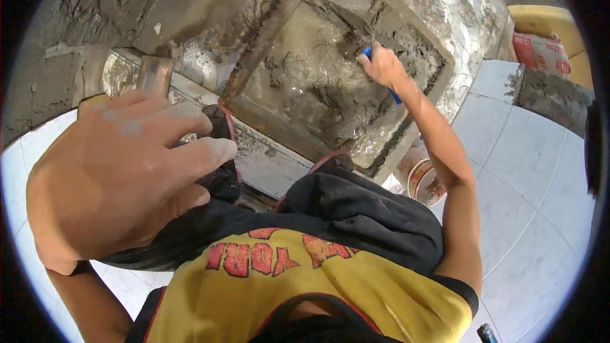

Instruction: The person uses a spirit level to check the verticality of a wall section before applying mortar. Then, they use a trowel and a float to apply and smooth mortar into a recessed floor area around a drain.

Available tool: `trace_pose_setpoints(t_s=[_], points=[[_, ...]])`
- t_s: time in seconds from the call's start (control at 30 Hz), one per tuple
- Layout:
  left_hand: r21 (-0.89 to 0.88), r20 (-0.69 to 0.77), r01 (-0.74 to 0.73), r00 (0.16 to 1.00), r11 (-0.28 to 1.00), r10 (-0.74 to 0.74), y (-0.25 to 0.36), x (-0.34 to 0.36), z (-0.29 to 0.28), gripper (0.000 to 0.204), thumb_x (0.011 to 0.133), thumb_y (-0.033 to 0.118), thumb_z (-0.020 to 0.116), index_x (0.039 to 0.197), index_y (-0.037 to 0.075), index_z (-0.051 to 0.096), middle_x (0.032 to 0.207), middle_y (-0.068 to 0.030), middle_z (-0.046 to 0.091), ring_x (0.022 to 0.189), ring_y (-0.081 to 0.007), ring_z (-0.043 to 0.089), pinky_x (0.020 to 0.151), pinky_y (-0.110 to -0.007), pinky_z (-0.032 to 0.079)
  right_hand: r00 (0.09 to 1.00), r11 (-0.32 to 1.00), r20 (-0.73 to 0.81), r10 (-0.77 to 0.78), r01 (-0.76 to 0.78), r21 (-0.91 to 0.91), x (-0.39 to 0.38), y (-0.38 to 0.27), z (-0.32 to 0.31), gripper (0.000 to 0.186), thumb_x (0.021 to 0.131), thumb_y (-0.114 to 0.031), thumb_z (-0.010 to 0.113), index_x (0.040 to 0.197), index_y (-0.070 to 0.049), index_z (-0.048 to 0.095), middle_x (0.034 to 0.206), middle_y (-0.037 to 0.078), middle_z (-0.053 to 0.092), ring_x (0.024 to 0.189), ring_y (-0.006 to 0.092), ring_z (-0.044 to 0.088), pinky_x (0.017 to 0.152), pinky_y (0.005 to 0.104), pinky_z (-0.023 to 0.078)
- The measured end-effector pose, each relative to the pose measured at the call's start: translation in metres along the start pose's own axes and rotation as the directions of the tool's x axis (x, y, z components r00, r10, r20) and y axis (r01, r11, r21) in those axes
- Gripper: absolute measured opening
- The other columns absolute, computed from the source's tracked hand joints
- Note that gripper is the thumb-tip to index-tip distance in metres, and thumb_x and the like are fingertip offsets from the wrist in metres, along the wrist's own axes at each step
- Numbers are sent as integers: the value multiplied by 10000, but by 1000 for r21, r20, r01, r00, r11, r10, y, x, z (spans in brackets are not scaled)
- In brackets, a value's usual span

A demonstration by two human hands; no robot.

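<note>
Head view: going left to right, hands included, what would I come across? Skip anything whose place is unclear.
Left hand → right hand, gripping a blue-handled tool → round container → red-and-white bag.

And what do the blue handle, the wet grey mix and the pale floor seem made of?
Blue handle: probably plastic, by its bright colour; finish too small to judge. Wet grey mix: likely cement mortar, shiny and pasty with lumps. Pale floor: apparently glazed ceramic tile, smooth with thin joint lines; stone possible.
</note>
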State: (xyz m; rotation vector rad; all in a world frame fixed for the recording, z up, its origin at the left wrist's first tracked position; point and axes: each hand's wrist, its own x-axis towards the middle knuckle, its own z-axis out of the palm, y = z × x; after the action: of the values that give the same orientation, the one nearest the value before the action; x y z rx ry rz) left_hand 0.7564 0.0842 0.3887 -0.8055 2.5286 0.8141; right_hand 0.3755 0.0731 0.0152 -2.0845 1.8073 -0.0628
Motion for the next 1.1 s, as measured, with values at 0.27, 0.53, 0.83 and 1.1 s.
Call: trace_pose_setpoints(t_s=[0.27,0.53,0.83,1.1], points=[[-27,-21,117,993,993,-118,-9,2,-1,536,622,104,766,1137,104,620,1067,-120,626,950,-355,595,810,-437,483,967,994,248,-64,38,106,85,-15,9,413,926,-338,536,899,67,607,841,312,646,721,394,678,622,471,547],[-7,-79,158,984,987,-158,-7,21,5,458,724,83,711,1173,98,621,1078,-140,621,979,-366,585,846,-437,473,988,994,144,47,-61,95,77,-22,59,430,903,-370,551,917,42,676,932,322,647,954,442,645,854,486,521],[-12,-41,279,959,960,-279,-7,14,-2,424,756,171,691,1165,75,637,1064,-150,625,955,-388,585,833,-445,478,937,973,298,180,-214,86,65,-1,80,394,890,-371,573,932,-3,705,1035,285,662,987,427,655,854,459,532],[-86,-31,142,989,986,-145,-5,14,-1,480,690,135,740,1158,99,641,1082,-123,632,946,-360,590,829,-437,483,944,992,305,123,-129,0,8,-29,47,418,897,-305,585,1077,72,567,994,296,663,990,433,653,873,472,535]])
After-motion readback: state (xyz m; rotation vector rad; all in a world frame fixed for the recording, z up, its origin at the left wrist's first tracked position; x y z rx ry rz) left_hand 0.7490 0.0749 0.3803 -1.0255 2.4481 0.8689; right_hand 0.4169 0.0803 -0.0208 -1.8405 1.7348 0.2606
